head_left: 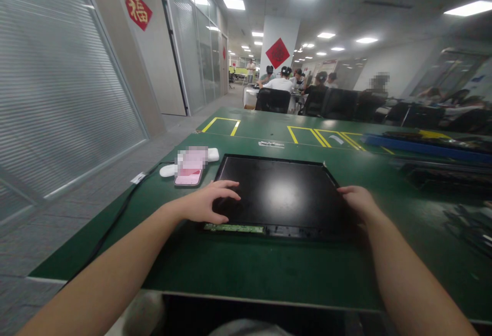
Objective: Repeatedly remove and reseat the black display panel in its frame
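Observation:
A black flat display panel [282, 188] lies on the green worktable in front of me, its glossy face up and reflecting a ceiling light. Along its near edge runs a narrow green circuit board [233, 228]. My left hand [205, 202] is at the panel's left edge, its fingers apart and reaching over the screen; I cannot tell how firmly they touch. At the right edge, my right hand [357, 202] grips the panel with thumb and index finger near the rim, the other fingers hidden below.
A pink-screened phone [189, 172] rests on a white stand left of the panel. A black cable [119, 213] crosses the table's left side. Dark frames [442, 177] and a blue strip [434, 150] lie at right. Yellow tape [302, 130] marks the far side. Several people sit beyond.

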The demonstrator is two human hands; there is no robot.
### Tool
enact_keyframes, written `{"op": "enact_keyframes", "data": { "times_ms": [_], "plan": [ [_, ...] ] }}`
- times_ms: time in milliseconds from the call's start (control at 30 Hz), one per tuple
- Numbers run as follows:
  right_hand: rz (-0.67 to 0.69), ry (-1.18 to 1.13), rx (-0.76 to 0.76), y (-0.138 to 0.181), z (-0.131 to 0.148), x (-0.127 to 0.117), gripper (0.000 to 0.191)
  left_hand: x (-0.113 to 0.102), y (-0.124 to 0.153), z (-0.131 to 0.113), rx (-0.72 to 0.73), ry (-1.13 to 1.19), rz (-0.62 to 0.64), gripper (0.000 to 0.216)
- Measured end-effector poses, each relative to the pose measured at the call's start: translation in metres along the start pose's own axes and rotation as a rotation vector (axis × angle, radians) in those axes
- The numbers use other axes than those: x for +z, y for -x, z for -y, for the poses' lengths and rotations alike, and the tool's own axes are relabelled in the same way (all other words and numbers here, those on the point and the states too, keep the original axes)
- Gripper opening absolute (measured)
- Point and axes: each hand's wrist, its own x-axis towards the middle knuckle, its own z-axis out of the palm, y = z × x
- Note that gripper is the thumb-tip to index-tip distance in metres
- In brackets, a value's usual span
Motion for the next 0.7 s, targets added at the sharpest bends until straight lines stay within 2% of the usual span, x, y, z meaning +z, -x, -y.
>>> {"op": "enact_keyframes", "data": {
  "times_ms": [333,500,600,700],
  "plan": [
    [0.011,0.014,-0.023,-0.003,-0.003,0.000,0.034,-0.001,0.000,0.000,-0.015,-0.001,0.012,0.057],
    [-0.022,0.121,-0.075,-0.002,-0.004,0.003,0.034,0.003,-0.001,0.002,-0.034,-0.012,-0.015,0.050],
    [-0.039,0.188,-0.110,0.000,-0.002,0.002,0.032,0.009,-0.004,0.008,-0.089,-0.036,-0.117,0.049],
    [-0.042,0.192,-0.151,0.002,-0.001,0.001,0.026,0.015,-0.007,0.017,-0.213,-0.056,-0.254,0.056]
  ]
}}
